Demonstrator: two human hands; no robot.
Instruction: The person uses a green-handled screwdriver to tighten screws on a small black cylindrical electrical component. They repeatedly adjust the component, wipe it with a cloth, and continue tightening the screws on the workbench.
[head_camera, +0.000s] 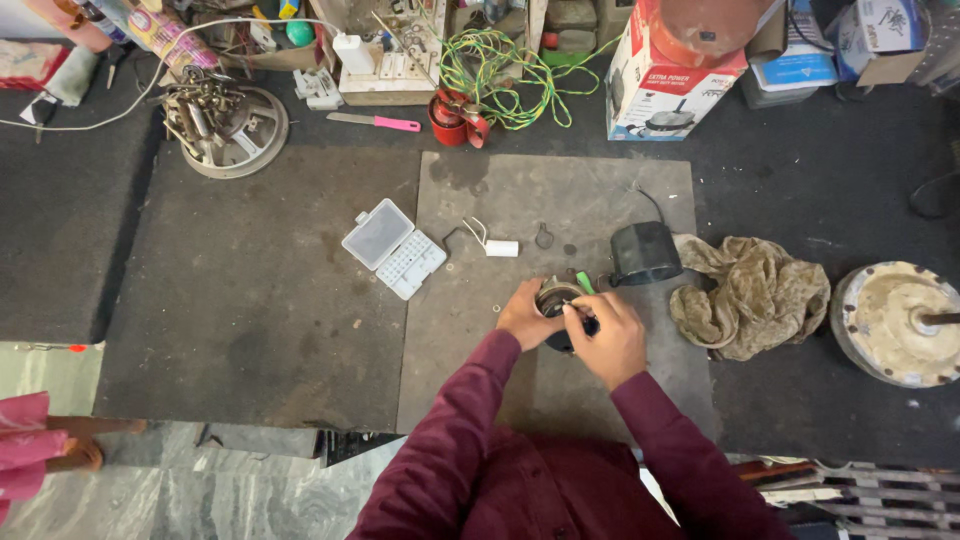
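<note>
Both hands closed around one small round dark metal motor housing (557, 300), positioned on the grey rectangular work mat (480, 380), just left of the black boxy plastic cover (645, 252). Left hand (522, 316) cupped against the housing's left flank, fingers curled and pressed to its wall. Right hand (610, 338) laid over the right rim, thumb and forefinger pinched at the top edge; whether anything small is pinched between them, impossible to tell. One green-handled tool (585, 283) partly visible just behind the housing. Housing judged rigid, fairly heavy for its bulk, possibly greasy and slippery; best gripped around the outer wall, clear of the open centre. Counted about the black cover: one crumpled tan cloth rag (752, 292) touching its right side; one round cream-coloured metal fan motor (900, 322) further right; one small white rectangular capacitor (500, 248) with leads to its left; one open clear plastic compartment case (394, 249) further left; one pink-handled knife (378, 122) well beyond.
</note>
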